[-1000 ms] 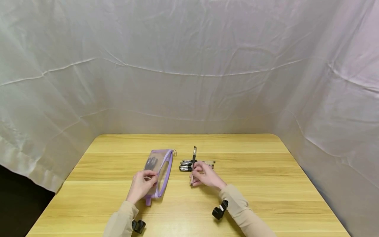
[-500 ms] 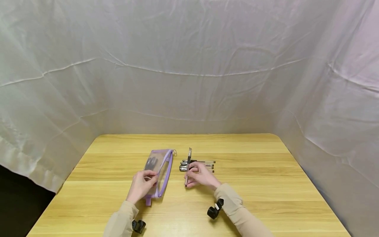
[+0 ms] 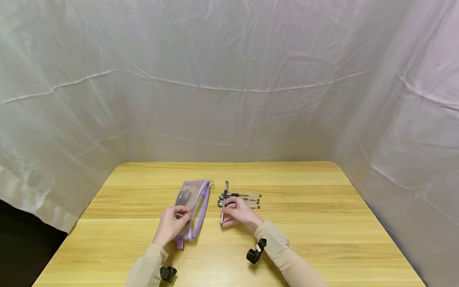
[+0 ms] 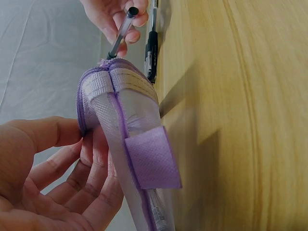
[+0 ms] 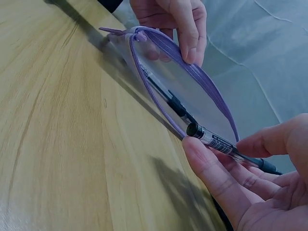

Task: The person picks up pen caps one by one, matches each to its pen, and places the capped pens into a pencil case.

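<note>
My left hand (image 3: 173, 224) pinches the zip edge of a see-through mesh pencil case (image 3: 186, 210) with purple trim. In the right wrist view the case's mouth gapes, and pens (image 5: 168, 96) show inside it. My right hand (image 3: 238, 213) holds a clear gel pen (image 3: 224, 203) with a black grip between thumb and fingers, to the right of the case. The held pen's black end (image 5: 195, 130) is close to the case's open mouth in the right wrist view. Behind my right hand, several more gel pens (image 3: 251, 195) lie side by side on the table, partly covered by the hand.
The wooden table (image 3: 305, 223) has a pale cloth curtain (image 3: 229, 119) along its back and sides. A small metal ring (image 3: 212, 184) hangs from the far corner of the case. Each wrist wears a black camera (image 3: 253, 256).
My right hand has moved left toward the pencil case, carrying the gel pen, which stays pointed away from me. My left hand and the case have kept their places.
</note>
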Demonstrator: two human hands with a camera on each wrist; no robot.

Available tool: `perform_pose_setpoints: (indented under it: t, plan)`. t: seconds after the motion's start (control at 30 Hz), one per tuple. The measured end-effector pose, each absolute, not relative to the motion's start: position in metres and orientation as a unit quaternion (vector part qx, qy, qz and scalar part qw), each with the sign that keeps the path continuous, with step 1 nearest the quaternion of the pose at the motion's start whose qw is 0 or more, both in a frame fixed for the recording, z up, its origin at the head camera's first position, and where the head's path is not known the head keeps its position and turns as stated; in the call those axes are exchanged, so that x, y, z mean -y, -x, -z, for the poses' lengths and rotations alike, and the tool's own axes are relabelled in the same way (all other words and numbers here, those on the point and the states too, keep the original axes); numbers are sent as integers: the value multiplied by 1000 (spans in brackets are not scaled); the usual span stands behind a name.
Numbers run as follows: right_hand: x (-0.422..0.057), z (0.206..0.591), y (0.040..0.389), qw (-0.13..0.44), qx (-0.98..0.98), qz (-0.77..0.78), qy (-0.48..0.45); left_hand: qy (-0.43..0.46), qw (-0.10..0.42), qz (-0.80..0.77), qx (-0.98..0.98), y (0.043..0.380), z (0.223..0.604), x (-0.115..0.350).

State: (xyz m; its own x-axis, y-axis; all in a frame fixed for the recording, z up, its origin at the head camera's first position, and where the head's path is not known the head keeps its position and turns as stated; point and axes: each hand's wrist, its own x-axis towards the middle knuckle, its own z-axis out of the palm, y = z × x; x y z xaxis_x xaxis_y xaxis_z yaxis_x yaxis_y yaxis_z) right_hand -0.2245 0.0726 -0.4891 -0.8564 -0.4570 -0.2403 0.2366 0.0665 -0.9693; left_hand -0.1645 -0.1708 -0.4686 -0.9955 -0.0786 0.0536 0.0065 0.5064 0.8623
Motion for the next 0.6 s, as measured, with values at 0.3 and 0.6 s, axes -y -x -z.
perform_pose_setpoints:
  t: [0.3, 0.6]
  plan:
    - [-70, 486, 224, 266, -689, 669, 81, -23, 39, 499, 866, 164, 468, 170]
    - [-68, 486, 223, 274, -683, 672, 83, -25, 42, 495, 867, 165, 468, 170]
